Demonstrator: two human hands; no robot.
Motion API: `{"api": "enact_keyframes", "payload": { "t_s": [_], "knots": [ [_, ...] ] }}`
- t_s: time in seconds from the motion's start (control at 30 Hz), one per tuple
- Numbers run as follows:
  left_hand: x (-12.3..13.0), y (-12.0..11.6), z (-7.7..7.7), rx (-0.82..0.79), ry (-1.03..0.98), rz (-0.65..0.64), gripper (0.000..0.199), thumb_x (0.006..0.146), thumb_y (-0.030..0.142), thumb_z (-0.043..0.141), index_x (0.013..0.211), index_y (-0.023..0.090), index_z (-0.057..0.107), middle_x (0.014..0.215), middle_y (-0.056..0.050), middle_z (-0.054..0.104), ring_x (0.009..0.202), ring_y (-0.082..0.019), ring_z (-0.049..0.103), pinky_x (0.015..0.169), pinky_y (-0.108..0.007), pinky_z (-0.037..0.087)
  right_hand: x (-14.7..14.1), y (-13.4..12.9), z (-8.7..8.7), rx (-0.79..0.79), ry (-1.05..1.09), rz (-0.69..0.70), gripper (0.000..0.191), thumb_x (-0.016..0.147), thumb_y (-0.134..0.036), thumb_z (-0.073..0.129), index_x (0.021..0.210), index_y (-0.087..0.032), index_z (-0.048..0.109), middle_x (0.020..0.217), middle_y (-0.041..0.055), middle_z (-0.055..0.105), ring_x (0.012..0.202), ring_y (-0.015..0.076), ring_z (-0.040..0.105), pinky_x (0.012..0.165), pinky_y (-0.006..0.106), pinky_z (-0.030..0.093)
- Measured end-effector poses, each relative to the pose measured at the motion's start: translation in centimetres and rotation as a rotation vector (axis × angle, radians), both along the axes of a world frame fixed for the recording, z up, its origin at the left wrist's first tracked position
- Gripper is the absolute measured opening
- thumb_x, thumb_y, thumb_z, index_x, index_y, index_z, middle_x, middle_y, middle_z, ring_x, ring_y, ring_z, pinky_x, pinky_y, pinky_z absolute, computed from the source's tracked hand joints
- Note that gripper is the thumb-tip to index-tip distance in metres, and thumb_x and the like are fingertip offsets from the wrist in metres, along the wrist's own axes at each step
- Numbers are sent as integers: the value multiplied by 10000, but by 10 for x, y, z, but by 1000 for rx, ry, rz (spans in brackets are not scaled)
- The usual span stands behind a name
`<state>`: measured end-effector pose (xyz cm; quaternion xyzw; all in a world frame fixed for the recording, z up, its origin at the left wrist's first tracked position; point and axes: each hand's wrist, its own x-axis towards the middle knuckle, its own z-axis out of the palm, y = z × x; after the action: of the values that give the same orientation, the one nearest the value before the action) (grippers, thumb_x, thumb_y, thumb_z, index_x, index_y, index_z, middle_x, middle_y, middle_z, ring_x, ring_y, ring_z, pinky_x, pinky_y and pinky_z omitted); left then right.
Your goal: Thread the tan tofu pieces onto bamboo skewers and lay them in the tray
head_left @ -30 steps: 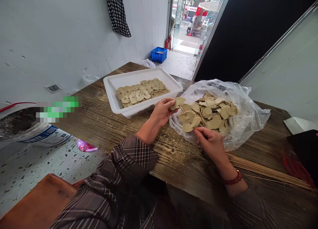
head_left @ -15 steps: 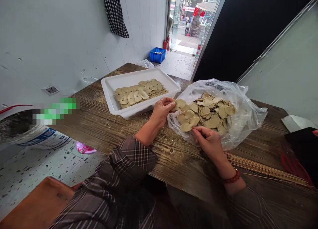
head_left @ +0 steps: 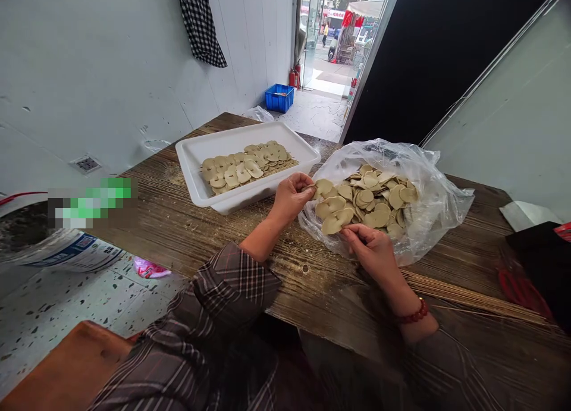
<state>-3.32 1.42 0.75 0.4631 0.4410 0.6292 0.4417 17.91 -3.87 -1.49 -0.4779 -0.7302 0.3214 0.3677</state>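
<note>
My right hand [head_left: 372, 250] pinches the near end of a thin skewer bearing a few round beige slices [head_left: 336, 220], which look like tofu skin. My left hand [head_left: 292, 194] is closed at the skewer's far side, its thumb and finger pinched at the edge of another round slice [head_left: 325, 188]. Whether the skewer tip also lies in that pinch is hidden. Beneath and beyond the hands, a clear plastic bag [head_left: 446, 206] lies spread open with a heap of loose slices [head_left: 379, 194]. Left of it, a white tray [head_left: 191, 179] contains rows of skewered slices [head_left: 241, 167].
Bare skewers [head_left: 473, 295] lie on the wooden table [head_left: 169, 223] beside my right wrist. A dark bag [head_left: 542, 262] sits at the right edge. A bucket [head_left: 71, 250] stands at the left, and a blue crate [head_left: 279, 99] is on the floor near the doorway.
The view has shifted slightly, moving the scene a little left. Both hands stay almost in place; the slice by my left fingertips now shows slightly farther right against the bag.
</note>
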Motion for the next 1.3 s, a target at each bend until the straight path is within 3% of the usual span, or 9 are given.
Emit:
{"api": "enact_keyframes", "payload": {
  "t_s": [0.17, 0.4, 0.53, 0.63, 0.83, 1.0, 1.17, 1.3],
  "knots": [
    [3, -3, 0, -15, 3, -130, 135, 662, 156, 755, 741, 136, 647, 653, 16, 604, 592, -66, 492, 565, -186, 358, -1, 1, 0, -87, 111, -14, 321, 883, -439, 584, 785, -162, 712, 509, -25, 553, 474, 105, 466, 482, 229, 351],
    [5, -7, 3, -183, -312, -255, 401, 655, 415, 828, 888, 129, 670, 794, -24, 665, 699, -111, 614, 664, -241, 512, -2, 1, -1, -266, 336, -21, 364, 843, -514, 625, 831, -158, 695, 501, -42, 518, 404, 81, 398, 382, 205, 282],
    [6, -9, 3, -227, -360, -383, 409, 610, 353, 872, 875, 103, 687, 823, -56, 696, 722, -119, 644, 693, -243, 531, -3, 1, -2, -316, 410, -24, 369, 823, -526, 651, 834, -160, 694, 498, -47, 504, 405, 75, 368, 370, 199, 276],
    [6, -9, 2, -237, -358, -384, 380, 580, 270, 883, 857, 103, 684, 805, -47, 700, 701, -119, 650, 680, -245, 539, -3, 1, -4, -354, 461, -22, 367, 807, -522, 678, 844, -157, 698, 492, -51, 491, 409, 69, 354, 363, 191, 262],
    [9, -8, -1, -161, -252, -255, 310, 608, 276, 854, 800, 135, 655, 641, 25, 640, 512, -76, 553, 508, -202, 474, -5, 2, -4, -407, 488, 6, 369, 789, -525, 691, 837, -160, 699, 485, -49, 487, 397, 63, 341, 348, 186, 229],
    [7, -9, 1, -232, -348, -353, 347, 638, 333, 849, 867, 135, 679, 762, -24, 700, 628, -118, 642, 602, -242, 540, -5, 2, -3, -418, 525, -11, 364, 777, -525, 704, 823, -164, 693, 480, -53, 483, 394, 60, 339, 345, 182, 224],
    [10, -8, -3, -297, -502, -388, 327, 762, 419, 763, 900, 131, 694, 846, -81, 733, 707, -144, 678, 663, -252, 554, -6, 1, -5, -417, 524, 12, 341, 798, -507, 694, 847, -169, 697, 493, -52, 494, 401, 65, 345, 350, 185, 240],
    [17, -11, -4, -296, -543, -455, 244, 794, 333, 749, 903, 120, 701, 865, -98, 739, 772, -163, 696, 747, -274, 564, -6, 0, -7, -363, 452, 14, 362, 814, -525, 669, 863, -169, 713, 500, -46, 510, 405, 77, 376, 360, 200, 276]
  ]
}}
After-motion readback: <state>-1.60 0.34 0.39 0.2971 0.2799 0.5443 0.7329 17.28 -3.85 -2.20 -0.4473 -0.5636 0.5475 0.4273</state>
